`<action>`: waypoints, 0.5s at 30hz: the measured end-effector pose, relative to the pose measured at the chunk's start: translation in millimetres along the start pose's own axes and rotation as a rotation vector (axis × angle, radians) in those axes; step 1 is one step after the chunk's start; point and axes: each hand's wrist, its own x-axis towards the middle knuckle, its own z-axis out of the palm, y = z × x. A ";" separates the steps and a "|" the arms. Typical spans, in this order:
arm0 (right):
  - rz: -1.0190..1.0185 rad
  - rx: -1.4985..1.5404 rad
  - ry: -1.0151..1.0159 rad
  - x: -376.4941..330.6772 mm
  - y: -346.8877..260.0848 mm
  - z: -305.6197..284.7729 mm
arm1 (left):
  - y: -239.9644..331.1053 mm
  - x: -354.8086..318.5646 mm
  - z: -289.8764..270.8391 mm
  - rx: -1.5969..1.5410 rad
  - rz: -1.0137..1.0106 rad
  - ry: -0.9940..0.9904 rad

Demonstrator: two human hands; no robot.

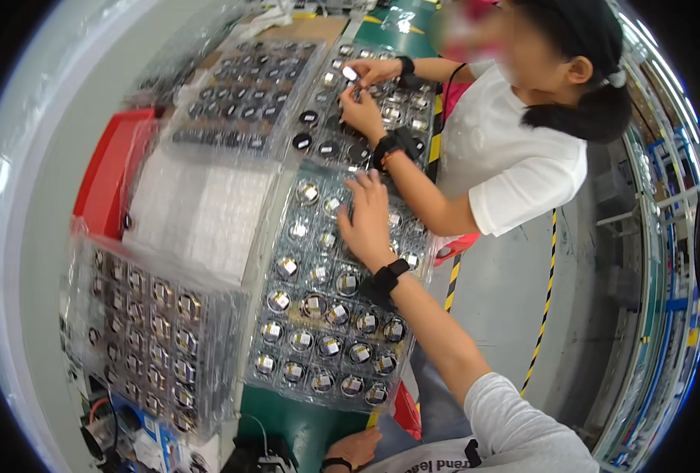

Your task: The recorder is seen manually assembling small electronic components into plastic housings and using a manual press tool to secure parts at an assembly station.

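My right hand [367, 225] reaches over a clear plastic tray [293, 251] with its fingers spread and thumb apart. Nothing shows in its grasp; whether its fingertips touch a part is hard to make out. Round silver parts with small white labels sit in the tray's pockets, among them one round part [287, 266] left of my wrist. Low in the view, my left hand [355, 448] lies by the near table edge. Its fingers look extended and hold nothing visible. Both my wrists wear black bands.
A co-worker's hands [362, 110] handle a small part over a farther tray of black and silver discs. Stacked filled trays [157, 339] stand at the left, near a white sheet-like stack [200, 205] and a red bin [113, 169]. Green table surface [318, 418] shows in front.
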 end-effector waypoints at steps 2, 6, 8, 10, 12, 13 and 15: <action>-0.060 0.053 -0.120 5.6 -33.9 4.2 | 6.8 0.4 -1.8 0.023 -0.041 0.001; -0.127 0.063 -0.145 -9.4 -37.6 38.4 | 4.1 -4.3 -0.4 0.120 -0.050 0.027; -0.132 0.045 -0.107 -16.6 -32.1 50.0 | 3.3 -3.4 -2.4 0.123 -0.052 0.069; -0.140 0.034 -0.098 -16.9 -33.3 50.7 | 4.5 -4.2 0.9 0.109 -0.050 0.072; -0.144 0.017 -0.090 -16.2 -33.8 48.5 | 4.5 -5.0 3.3 0.084 -0.057 0.075; -0.139 0.021 -0.095 -16.5 -34.7 47.0 | 4.1 -3.4 4.4 0.087 -0.049 0.080; -0.123 0.031 -0.107 -19.4 -37.2 46.0 | 4.7 -5.1 2.2 0.085 -0.044 0.101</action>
